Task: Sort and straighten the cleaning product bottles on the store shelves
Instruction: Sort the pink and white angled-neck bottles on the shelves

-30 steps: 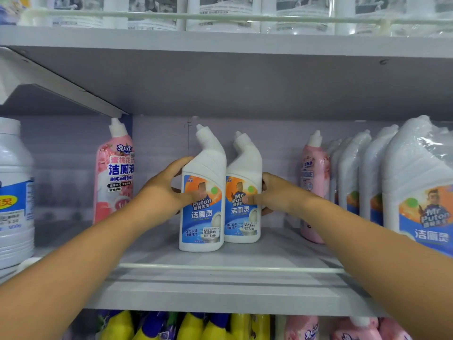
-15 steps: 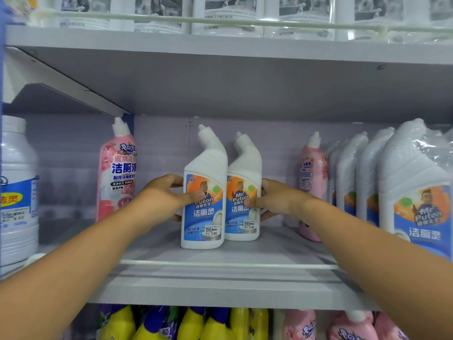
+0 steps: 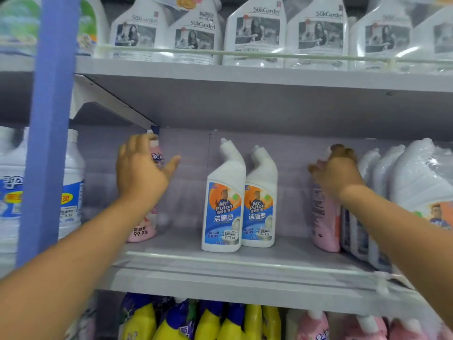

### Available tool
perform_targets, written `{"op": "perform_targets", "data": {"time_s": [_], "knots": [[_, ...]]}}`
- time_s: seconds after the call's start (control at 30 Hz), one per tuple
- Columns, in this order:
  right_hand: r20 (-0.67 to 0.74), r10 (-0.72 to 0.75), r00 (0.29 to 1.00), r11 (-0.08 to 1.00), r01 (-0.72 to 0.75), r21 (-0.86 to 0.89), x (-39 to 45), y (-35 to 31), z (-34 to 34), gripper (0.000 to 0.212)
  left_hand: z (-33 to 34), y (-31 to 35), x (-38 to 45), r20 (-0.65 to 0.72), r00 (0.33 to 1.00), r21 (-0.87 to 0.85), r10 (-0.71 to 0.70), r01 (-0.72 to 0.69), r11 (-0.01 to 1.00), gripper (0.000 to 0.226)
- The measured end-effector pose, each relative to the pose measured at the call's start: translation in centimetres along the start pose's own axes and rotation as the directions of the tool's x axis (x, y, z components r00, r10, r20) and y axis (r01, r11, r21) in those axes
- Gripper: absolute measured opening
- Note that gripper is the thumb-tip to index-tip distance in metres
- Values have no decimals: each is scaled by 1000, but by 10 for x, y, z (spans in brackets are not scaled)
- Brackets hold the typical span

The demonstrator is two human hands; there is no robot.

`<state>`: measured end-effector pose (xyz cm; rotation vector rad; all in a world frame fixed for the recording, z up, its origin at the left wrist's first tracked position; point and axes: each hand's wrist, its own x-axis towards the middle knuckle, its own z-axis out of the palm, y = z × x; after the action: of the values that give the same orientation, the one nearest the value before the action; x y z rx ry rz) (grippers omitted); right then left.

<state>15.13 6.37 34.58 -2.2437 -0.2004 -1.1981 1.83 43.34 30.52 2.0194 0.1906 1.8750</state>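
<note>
Two white toilet-cleaner bottles [image 3: 224, 200] stand upright, touching side by side, near the front edge of the middle shelf [image 3: 245, 278], ungripped. The left hand [image 3: 141, 171], fingers spread, reaches at a pink bottle [image 3: 147, 229] toward the shelf's left end. The right hand [image 3: 337, 171] curls around another pink bottle's [image 3: 324, 229] top, near the right end.

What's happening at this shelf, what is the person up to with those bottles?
A person is tidying cleaning bottles on a store shelf. The left hand is open, reaching toward the top of a pink bottle on the left. The right hand curls over the top of another pink bottle on the right, beside a row of wrapped white bottles. Between the hands, two white Mr Puton bottles stand upright side by side, untouched.
</note>
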Motion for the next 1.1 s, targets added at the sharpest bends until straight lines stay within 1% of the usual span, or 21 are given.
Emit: {"op": "perform_targets", "data": {"time_s": [0.03, 0.07, 0.1, 0.13, 0.17, 0.2, 0.27, 0.33, 0.37, 0.4, 0.43, 0.53, 0.63, 0.7, 0.77, 0.83, 0.87, 0.9, 0.97, 1.03, 1.1], "knots": [[53, 28, 998, 997, -24, -77, 0, 1, 3, 66, 0, -5, 4, 20, 994, 22, -109, 109, 994, 72], [82, 42, 996, 987, -28, -159, -2, 0, 7, 72, 3, -11, 7, 94, 962, 34, -257, 255, 966, 82], [88, 38, 995, 973, -16, -230, -4, -1, 11, 79, 6, -16, 8, 192, 901, 49, -389, 387, 921, 89], [84, 35, 996, 958, -9, -286, -5, -3, 14, 86, 8, -22, 7, 277, 834, 59, -476, 480, 875, 90], [74, 34, 997, 949, -9, -316, -4, -3, 16, 90, 10, -28, 4, 343, 785, 52, -515, 532, 845, 86], [55, 42, 998, 944, -21, -330, -1, -2, 20, 90, 13, -34, 2, 384, 757, 38, -529, 559, 828, 78], [20, 64, 998, 942, -54, -331, 3, 1, 27, 79, 15, -43, -2, 410, 742, 33, -531, 569, 822, 61], [17, 103, 994, 967, -97, -237, 5, 3, 30, 54, 16, -47, -3, 425, 750, 25, -508, 551, 834, 54], [50, 128, 991, 978, -117, -175, 3, 1, 30, 39, 15, -47, -4, 440, 750, 2, -494, 549, 836, 52], [90, 136, 987, 983, -124, -133, -1, 0, 29, 30, 14, -46, -5, 456, 749, -32, -481, 554, 832, 51], [130, 127, 983, 987, -113, -115, -5, -4, 27, 27, 15, -45, -6, 473, 746, -65, -469, 561, 825, 49], [255, 78, 964, 990, -45, -132, -18, -23, 14, 23, 15, -45, -8, 551, 730, -154, -405, 566, 810, 48], [344, 69, 937, 990, -22, -139, -34, -40, -5, 28, 15, -49, -11, 635, 706, -223, -313, 555, 802, 46], [317, 47, 947, 995, -17, -99, -45, -41, -19, 32, 11, -47, -18, 660, 699, -266, -277, 562, 783, 47], [247, 11, 969, 1000, -15, 14, -56, -36, -28, 34, 4, -40, -25, 634, 723, -290, -274, 551, 782, 49], [205, 55, 977, 981, -91, 171, -66, -27, -30, 38, -5, -28, -31, 619, 739, -325, -268, 551, 769, 43], [227, 87, 970, 963, -140, 231, -71, -21, -26, 40, -9, -22, -33, 623, 741, -341, -250, 545, 766, 40], [273, 105, 956, 946, -180, 268, -78, -16, -22, 40, -11, -18, -34, 632, 741, -349, -225, 533, 771, 38], [353, 120, 928, 932, -227, 282, -90, -8, -14, 39, -21, -7, -36, 642, 742, -367, -193, 518, 773, 36], [346, 139, 928, 913, -255, 318, -96, -7, -14, 40, -28, -2, -38, 633, 753, -377, -180, 503, 778, 35], [325, 141, 935, 882, -268, 388, -100, -15, -25, 39, -39, 5, -40, 594, 788, -438, -162, 485, 757, 35]]}}
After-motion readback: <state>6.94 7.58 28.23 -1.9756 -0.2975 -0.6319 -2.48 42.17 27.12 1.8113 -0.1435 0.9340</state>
